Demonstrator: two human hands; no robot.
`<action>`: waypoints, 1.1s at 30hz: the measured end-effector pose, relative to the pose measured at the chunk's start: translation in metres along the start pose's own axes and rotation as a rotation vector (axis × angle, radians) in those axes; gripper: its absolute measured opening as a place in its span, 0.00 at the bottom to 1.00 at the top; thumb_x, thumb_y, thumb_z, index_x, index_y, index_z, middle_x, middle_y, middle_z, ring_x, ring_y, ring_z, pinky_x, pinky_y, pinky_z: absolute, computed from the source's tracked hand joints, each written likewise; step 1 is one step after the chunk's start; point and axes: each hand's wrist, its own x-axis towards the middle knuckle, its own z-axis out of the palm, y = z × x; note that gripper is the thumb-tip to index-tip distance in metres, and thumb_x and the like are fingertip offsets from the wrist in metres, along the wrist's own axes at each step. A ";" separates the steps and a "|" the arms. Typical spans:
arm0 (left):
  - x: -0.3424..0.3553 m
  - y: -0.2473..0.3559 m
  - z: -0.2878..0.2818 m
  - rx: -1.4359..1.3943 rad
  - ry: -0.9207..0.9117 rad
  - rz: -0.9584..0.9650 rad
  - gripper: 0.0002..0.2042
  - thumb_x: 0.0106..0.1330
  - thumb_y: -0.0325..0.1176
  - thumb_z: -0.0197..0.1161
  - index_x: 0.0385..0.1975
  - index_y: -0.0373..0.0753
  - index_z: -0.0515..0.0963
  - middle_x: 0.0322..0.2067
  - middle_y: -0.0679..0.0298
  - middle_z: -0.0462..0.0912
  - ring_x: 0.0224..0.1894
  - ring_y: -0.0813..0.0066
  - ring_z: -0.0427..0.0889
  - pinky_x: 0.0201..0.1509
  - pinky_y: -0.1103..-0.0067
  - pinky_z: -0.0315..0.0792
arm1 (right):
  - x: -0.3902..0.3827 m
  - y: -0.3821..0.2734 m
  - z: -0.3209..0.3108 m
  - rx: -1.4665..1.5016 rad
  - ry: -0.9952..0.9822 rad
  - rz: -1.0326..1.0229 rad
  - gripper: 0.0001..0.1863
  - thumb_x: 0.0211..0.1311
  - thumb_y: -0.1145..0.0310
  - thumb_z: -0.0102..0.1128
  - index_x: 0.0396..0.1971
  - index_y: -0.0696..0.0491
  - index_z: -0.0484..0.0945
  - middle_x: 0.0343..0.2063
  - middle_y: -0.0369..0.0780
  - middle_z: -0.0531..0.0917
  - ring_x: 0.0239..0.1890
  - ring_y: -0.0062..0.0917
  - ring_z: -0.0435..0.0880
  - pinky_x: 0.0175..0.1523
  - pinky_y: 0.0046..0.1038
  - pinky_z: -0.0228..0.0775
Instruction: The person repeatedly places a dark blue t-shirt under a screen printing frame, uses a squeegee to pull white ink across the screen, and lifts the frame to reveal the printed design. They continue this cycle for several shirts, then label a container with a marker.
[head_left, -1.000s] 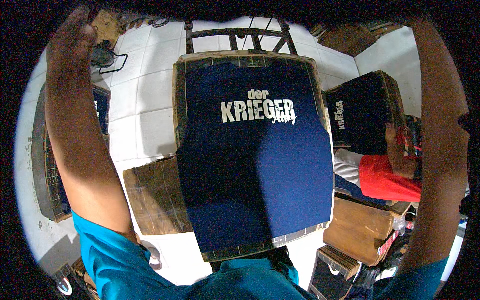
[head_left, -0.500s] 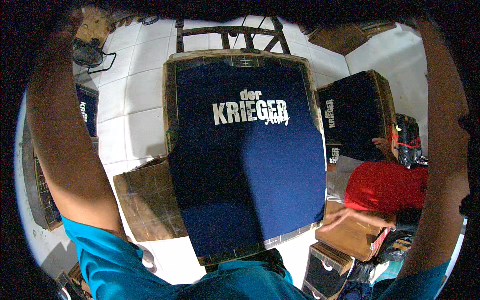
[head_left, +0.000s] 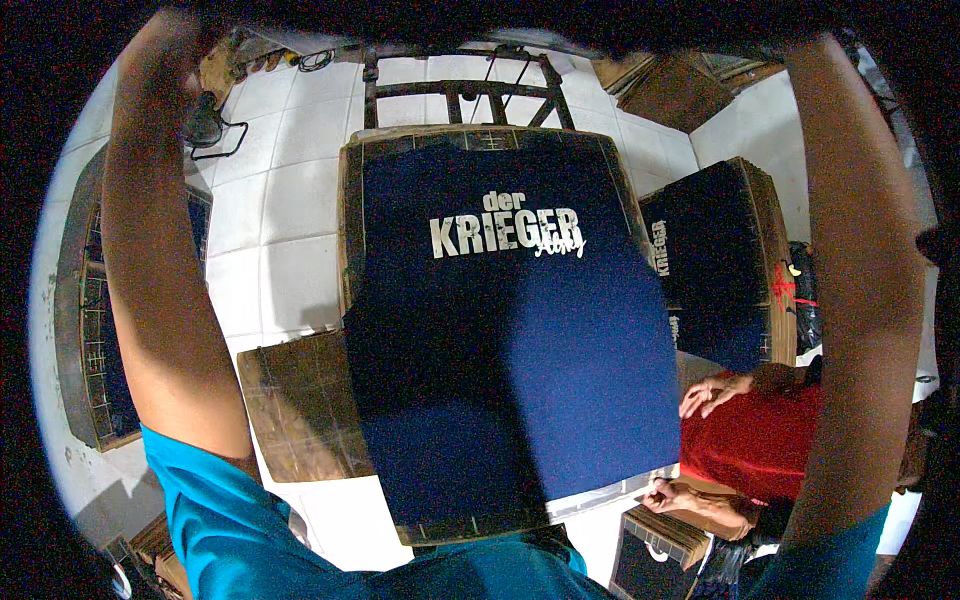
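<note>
Both my arms are raised. My left forearm (head_left: 150, 180) rises along the left side and my right forearm (head_left: 865, 200) along the right, and both hands are lost in the dark upper border. Below them a navy blue shirt (head_left: 600, 370) with white lettering across its upper part lies spread flat on a worn board (head_left: 345, 240). Neither of my hands is seen touching it. A shadow covers its left half. By the shirt's right edge is a co-worker's hand (head_left: 715, 392) with fingers extended. The co-worker's other hand (head_left: 662, 496) is curled at the board's lower right corner.
Another printed navy shirt (head_left: 705, 235) lies on a board at the right. The co-worker in red clothing (head_left: 750, 440) stands close by. A bare brown board (head_left: 305, 410) sits at the left, a dark metal frame (head_left: 460, 90) beyond, and stacked boards (head_left: 665, 535) at lower right.
The view has shifted slightly, and my raised arms appear closer together. The co-worker's hands have moved, one to the shirt's right edge and one to the board's lower corner. The shirt stays flat.
</note>
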 end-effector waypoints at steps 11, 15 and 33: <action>-0.078 -0.008 -0.081 -0.051 -0.099 -0.345 0.39 0.75 0.68 0.37 0.41 0.32 0.82 0.38 0.51 0.90 0.39 0.63 0.89 0.48 0.72 0.81 | -0.109 -0.110 0.013 0.100 0.026 0.079 0.41 0.44 0.23 0.69 0.14 0.53 0.74 0.12 0.34 0.72 0.20 0.22 0.73 0.27 0.32 0.61; -0.117 0.001 -0.084 -0.134 -0.120 -0.408 0.42 0.73 0.71 0.40 0.47 0.28 0.79 0.41 0.48 0.89 0.40 0.59 0.89 0.48 0.69 0.81 | -0.148 -0.104 0.018 0.002 0.167 0.050 0.40 0.48 0.25 0.68 0.21 0.56 0.80 0.19 0.42 0.82 0.24 0.34 0.81 0.30 0.38 0.67; -0.391 -0.157 -0.113 -0.232 0.370 -1.016 0.43 0.72 0.70 0.48 0.73 0.39 0.60 0.64 0.62 0.72 0.55 0.73 0.70 0.62 0.69 0.60 | -0.466 -0.131 0.171 0.093 -0.049 0.119 0.35 0.40 0.35 0.77 0.41 0.48 0.83 0.37 0.35 0.86 0.45 0.32 0.82 0.54 0.43 0.62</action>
